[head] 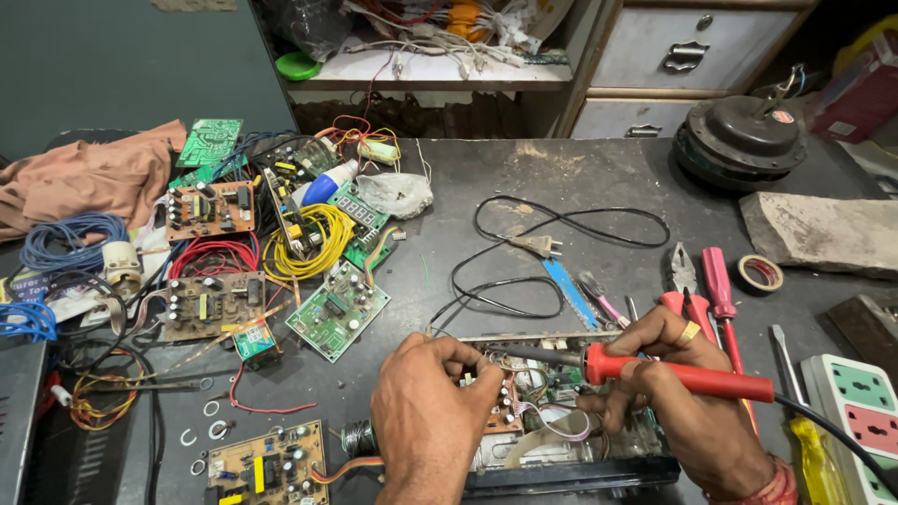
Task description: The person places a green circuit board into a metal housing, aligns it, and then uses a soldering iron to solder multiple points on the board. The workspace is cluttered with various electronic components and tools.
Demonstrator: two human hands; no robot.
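A: Nearest me, the left hand (432, 411) has its fingers (465, 360) pinched narrow on something small at the board inside the open device (561, 425). I cannot tell what they pinch.

B: And the right hand (687, 397)?

A: Its fingers are wrapped around the red soldering iron (678, 372), whose tip reaches left to the board, just beside the left fingertips. I judge a small slip could burn them.

B: Anything else close by?

A: White ribbon cable (561, 425) loops under the iron's shaft; the hot barrel could melt it. The iron's black cord (832, 435) trails right, near the power strip (865, 411), and could snag.

B: Farther off?

A: Screwdrivers and pliers (683, 271) lie right; loose circuit boards (337, 309) and wire coils (313, 238) crowd the table (580, 178) at far left.
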